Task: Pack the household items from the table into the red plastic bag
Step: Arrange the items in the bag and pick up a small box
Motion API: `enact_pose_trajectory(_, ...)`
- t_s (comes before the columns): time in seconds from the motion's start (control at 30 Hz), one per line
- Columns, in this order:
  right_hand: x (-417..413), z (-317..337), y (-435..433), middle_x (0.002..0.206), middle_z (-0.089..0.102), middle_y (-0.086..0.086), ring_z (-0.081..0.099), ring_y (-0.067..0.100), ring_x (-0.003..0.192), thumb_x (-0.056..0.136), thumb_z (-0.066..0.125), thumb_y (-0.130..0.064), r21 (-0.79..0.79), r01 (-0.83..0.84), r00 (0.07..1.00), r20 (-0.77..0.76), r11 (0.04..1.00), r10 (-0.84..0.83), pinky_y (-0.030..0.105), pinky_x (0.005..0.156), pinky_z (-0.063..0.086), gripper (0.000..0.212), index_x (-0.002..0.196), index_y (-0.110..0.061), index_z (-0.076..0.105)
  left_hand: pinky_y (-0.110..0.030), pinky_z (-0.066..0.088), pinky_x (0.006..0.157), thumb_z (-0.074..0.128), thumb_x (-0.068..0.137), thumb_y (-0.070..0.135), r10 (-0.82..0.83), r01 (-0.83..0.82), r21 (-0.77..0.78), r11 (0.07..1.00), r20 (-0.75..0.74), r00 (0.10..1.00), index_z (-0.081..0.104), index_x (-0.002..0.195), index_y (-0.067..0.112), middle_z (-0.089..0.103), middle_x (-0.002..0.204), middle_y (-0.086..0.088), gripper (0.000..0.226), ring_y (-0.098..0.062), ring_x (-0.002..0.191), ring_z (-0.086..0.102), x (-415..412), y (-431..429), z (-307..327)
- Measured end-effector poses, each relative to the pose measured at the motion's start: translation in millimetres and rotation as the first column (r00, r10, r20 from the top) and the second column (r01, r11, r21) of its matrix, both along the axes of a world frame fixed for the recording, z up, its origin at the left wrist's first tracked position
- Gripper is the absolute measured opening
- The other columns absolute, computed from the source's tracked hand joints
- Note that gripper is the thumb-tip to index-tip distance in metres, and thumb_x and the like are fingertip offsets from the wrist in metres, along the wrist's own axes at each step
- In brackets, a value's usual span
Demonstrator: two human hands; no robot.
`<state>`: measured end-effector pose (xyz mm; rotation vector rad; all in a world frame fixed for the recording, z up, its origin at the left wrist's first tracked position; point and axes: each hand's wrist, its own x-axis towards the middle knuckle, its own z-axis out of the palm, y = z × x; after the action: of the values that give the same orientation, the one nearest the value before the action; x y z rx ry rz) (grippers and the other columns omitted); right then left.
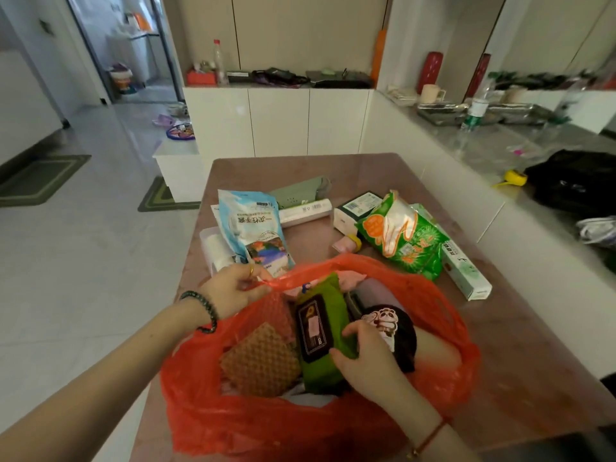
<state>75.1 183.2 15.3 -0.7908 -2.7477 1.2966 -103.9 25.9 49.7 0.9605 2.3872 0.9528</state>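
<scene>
Left hand [233, 288] pinching red bag [300, 425] rim, right hand [366, 358] gripping green pack [328, 331] inside, blue packet [253, 231] far on desk [533, 345]

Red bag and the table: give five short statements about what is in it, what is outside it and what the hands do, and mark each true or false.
1. The left hand pinches the rim of the red plastic bag. True.
2. The right hand grips a green pack inside the bag. True.
3. The blue glove pack is already in the bag. False: it lies on the table behind the bag.
4. The bag holds only the green pack. False: a waffle-patterned cloth and a panda-printed item are also in it.
5. The green-and-orange packet lies outside the bag. True.
</scene>
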Motion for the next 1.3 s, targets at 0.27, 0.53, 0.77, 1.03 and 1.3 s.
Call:
enact_pose_trajectory(0.27, -27.9, 83.3, 99.7, 0.089, 0.067, 0.002, 0.065, 0.019, 0.079, 0.083, 0.064, -0.010, -0.235, 0.053, 0.963, -0.247, 0.970, -0.113, 0.037, 0.075, 0.055, 0.016, 0.086, -0.025, 0.062, 0.001, 0.042, 0.058, 0.059, 0.084, 0.031, 0.069, -0.069, 0.007, 0.998, 0.026, 0.997, 0.055, 0.104, 0.025, 0.056, 0.088, 0.014, 0.021, -0.003, 0.077, 0.055, -31.4, 34.6, 40.5)
enact_pose_trajectory(0.53, -122.8, 27.3, 245.5, 0.133, 0.049, 0.017, 0.051, 0.030, 0.118, 0.078, 0.071, -0.018, -0.016, 0.208, 0.975, -0.078, 0.978, -0.209, 0.033, 0.077, 0.048, 0.058, 0.129, -0.010, 0.045, -0.018, 0.040, 0.079, 0.055, 0.088, 0.027, 0.112, -0.116, 0.035, 0.993, 0.093, 0.989, 0.048, 0.126, 0.012, 0.055, 0.104, 0.000, 0.041, -0.012, 0.092, 0.051, -79.9, 169.2, 28.8)
enact_pose_trajectory(0.77, -231.6, 9.9, 306.7, 0.132, 0.054, 0.011, 0.050, 0.023, 0.121, 0.085, 0.061, -0.029, 0.073, 0.214, 0.952, -0.240, 0.974, -0.191, 0.031, 0.095, 0.040, 0.049, 0.127, -0.007, 0.050, -0.031, 0.043, 0.091, 0.049, 0.089, 0.038, 0.292, -0.261, -0.138, 0.955, 0.315, 0.903, 0.031, 0.138, 0.012, 0.050, 0.132, -0.010, 0.058, -0.027, 0.116, 0.051, -133.7, 272.1, -26.6)
enact_pose_trajectory(1.03, -319.7, -54.5, 373.4, 0.125, 0.058, 0.015, 0.057, 0.029, 0.102, 0.079, 0.056, -0.055, -0.370, 0.191, 0.936, 0.349, 0.909, -0.055, 0.037, 0.082, 0.048, 0.059, 0.119, -0.011, 0.058, -0.040, 0.043, 0.100, 0.054, 0.088, 0.017, 0.510, -0.589, -0.146, 0.795, 0.685, 0.519, 0.027, 0.135, 0.005, 0.044, 0.138, -0.015, 0.056, -0.032, 0.123, 0.047, -161.2, 330.9, -82.2)
enact_pose_trajectory(1.3, -314.6, -36.3, 362.7, 0.086, 0.069, 0.010, 0.066, 0.024, 0.079, 0.090, 0.045, -0.049, -0.553, 0.038, 0.999, 0.047, 0.832, -0.014, 0.033, 0.065, 0.054, 0.043, 0.096, -0.012, 0.065, -0.036, 0.051, 0.067, 0.059, 0.082, 0.040, 0.378, -0.778, 0.054, 0.626, 0.851, 0.364, 0.043, 0.116, 0.014, 0.058, 0.098, -0.008, 0.046, -0.020, 0.079, 0.059, -153.2, 330.4, -65.8)
